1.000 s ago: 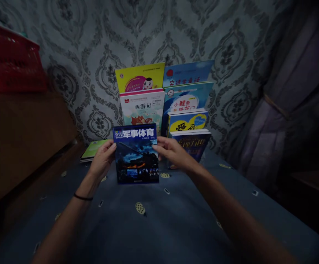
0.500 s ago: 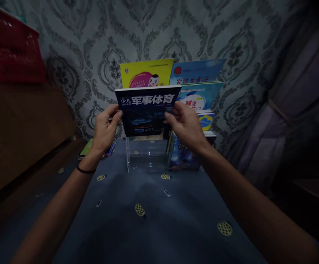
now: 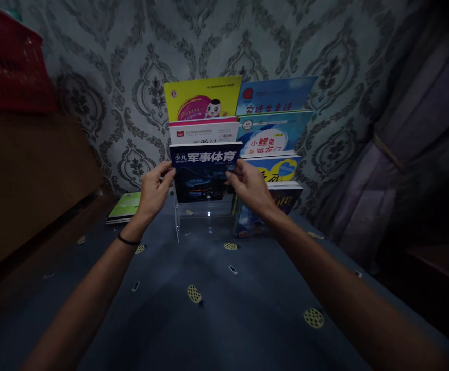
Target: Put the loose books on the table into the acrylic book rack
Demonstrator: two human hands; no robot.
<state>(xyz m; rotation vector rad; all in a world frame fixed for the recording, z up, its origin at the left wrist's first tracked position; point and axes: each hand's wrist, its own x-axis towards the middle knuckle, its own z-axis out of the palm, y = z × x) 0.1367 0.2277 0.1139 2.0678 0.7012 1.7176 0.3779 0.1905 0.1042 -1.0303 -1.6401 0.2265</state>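
A dark blue book (image 3: 201, 178) with white Chinese lettering stands upright between my hands. My left hand (image 3: 155, 188) pinches its left edge, and my right hand (image 3: 249, 185) grips the right edge, thumbs on the front cover. Below and behind it is a clear plastic book rack (image 3: 177, 221); whether the book rests on a tier cannot be seen. A white book (image 3: 204, 130) and a yellow book (image 3: 204, 95) stand in tiers behind. Along the right column are a blue book (image 3: 278, 93), a teal book (image 3: 276, 133), a blue-and-yellow book (image 3: 282, 167) and a dark book (image 3: 255, 221), partly covered by my right hand.
A small stack of books (image 3: 126, 206) lies left of the rack on the dark blue pineapple-print cloth (image 3: 162, 309). Patterned wallpaper (image 3: 193, 46) rises behind. A brown box (image 3: 31, 180) with a red bag (image 3: 11, 67) is at left, a tied curtain (image 3: 390, 144) at right.
The dark blue book has moved lower, between my hands. The white book behind it, hidden before, now shows above its top edge. The view has shifted slightly.
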